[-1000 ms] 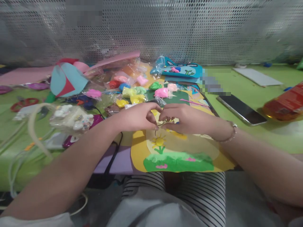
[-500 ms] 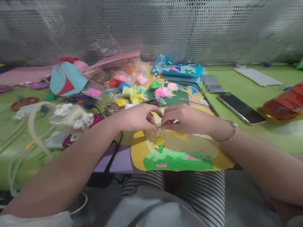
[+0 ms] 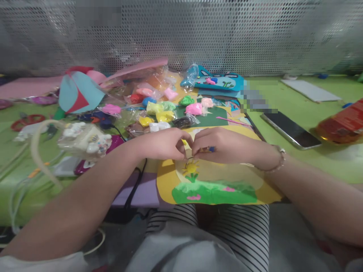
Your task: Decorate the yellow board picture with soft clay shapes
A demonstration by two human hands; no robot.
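Note:
My left hand [image 3: 167,144] and my right hand [image 3: 219,145] meet fingertip to fingertip over a yellow craft board [image 3: 164,181]. Both pinch a thin dark strand [image 3: 189,158] of something, apparently clay, just above a yellow clay sun [image 3: 191,168] on the board. A strip of green clay grass [image 3: 214,192] with pink bits runs along the board's near edge. My right wrist wears a bracelet [image 3: 279,160].
Several small bags of coloured clay [image 3: 164,109] lie behind my hands. A phone [image 3: 290,130] rests on the green table at right, an orange packet [image 3: 343,122] beyond it. Toys in a plastic bag [image 3: 85,138], red scissors [image 3: 27,121] and paper shapes [image 3: 76,94] crowd the left.
My hands have shifted slightly lower and closer together; the pinched strand now hangs nearer the yellow sun.

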